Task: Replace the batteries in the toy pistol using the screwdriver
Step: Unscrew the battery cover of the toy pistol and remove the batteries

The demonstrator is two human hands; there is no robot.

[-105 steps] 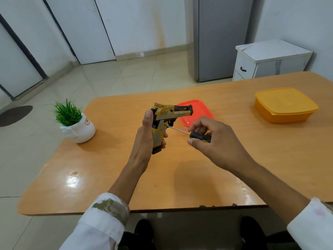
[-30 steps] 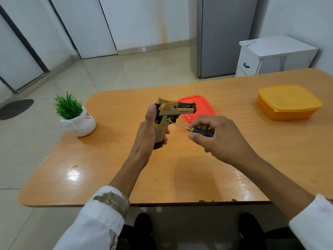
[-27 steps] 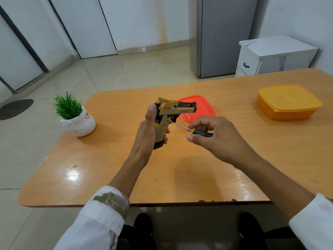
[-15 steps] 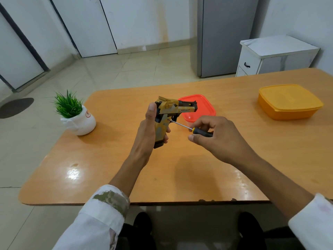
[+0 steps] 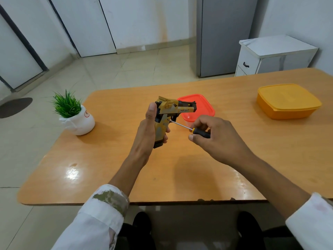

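While my left hand (image 5: 146,130) grips the light, rigid toy pistol (image 5: 166,120) by its handle, my right hand (image 5: 214,136) pinches the slim screwdriver (image 5: 195,129).

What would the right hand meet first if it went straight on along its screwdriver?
The right hand would drive the screwdriver into the toy pistol grip, which its tip seems to touch; the left hand holds that grip.

Left hand (image 5: 147,130) grips toy pistol (image 5: 166,116) by grip, above wooden table (image 5: 180,174), barrel pointing right. Right hand (image 5: 216,138) pinches screwdriver (image 5: 191,128) handle; tip apparently seated at grip's side. Red container (image 5: 201,109) behind pistol, orange container (image 5: 288,101) far right, potted plant (image 5: 74,113) left.
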